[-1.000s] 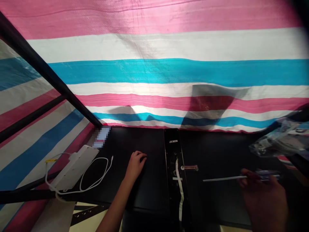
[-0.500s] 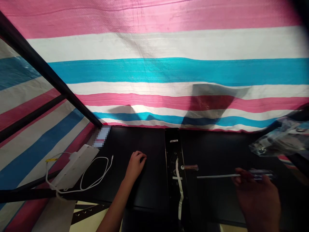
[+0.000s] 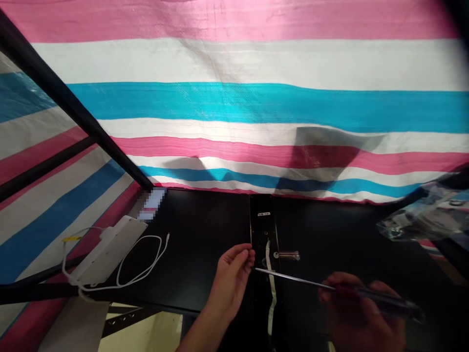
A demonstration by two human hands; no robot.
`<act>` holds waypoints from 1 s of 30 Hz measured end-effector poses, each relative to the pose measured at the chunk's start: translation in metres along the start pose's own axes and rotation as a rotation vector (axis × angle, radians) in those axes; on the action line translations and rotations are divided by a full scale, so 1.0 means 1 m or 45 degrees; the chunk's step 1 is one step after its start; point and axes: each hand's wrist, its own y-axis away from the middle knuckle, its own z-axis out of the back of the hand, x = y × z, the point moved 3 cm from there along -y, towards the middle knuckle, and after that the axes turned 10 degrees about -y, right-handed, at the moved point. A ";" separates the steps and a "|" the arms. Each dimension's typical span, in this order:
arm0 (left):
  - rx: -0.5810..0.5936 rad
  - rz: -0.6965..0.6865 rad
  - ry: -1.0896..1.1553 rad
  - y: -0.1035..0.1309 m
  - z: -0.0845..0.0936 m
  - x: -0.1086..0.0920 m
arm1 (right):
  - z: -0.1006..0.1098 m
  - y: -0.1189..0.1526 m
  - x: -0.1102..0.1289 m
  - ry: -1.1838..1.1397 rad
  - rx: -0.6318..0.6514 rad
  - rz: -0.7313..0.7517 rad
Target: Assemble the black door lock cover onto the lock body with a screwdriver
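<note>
A screwdriver (image 3: 293, 276) with a long metal shaft lies in my right hand (image 3: 362, 313), its dark, partly see-through handle pointing right. My left hand (image 3: 232, 276) is closed in a pinch at the left edge of a long black panel (image 3: 262, 230); whatever sits between the fingertips is hidden or too small to make out. The screwdriver's tip reaches across the panel, close to those fingertips. Along the panel runs a white flat cable (image 3: 271, 298), and a small label (image 3: 264, 213) is stuck near its far end. A short brownish clear tube (image 3: 291, 255) lies beside the panel's right edge.
On the left, a white power strip (image 3: 110, 252) leans by the frame with a white cable (image 3: 156, 266) looped on the black table (image 3: 198, 220). Clear plastic bags (image 3: 421, 215) lie at the right. A striped tarp (image 3: 234, 102) closes off the back.
My left hand has moved right to the panel, its fingers pinched. My right hand has brought the screwdriver left, so the tip now crosses the panel to my left fingertips.
</note>
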 end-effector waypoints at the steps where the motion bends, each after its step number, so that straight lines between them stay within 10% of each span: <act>1: 0.009 0.003 0.030 0.002 -0.003 0.000 | 0.001 0.003 0.000 0.012 0.027 0.008; 13: 0.137 0.149 0.217 0.019 -0.016 0.002 | 0.004 -0.002 -0.003 -0.156 -0.128 -0.070; 25: 0.046 -0.221 -0.018 0.032 -0.026 -0.008 | 0.003 0.002 -0.022 -0.265 -0.528 -0.315; 30: 0.051 -0.336 0.034 0.036 -0.031 -0.009 | 0.002 0.009 -0.035 -0.243 -0.432 -0.415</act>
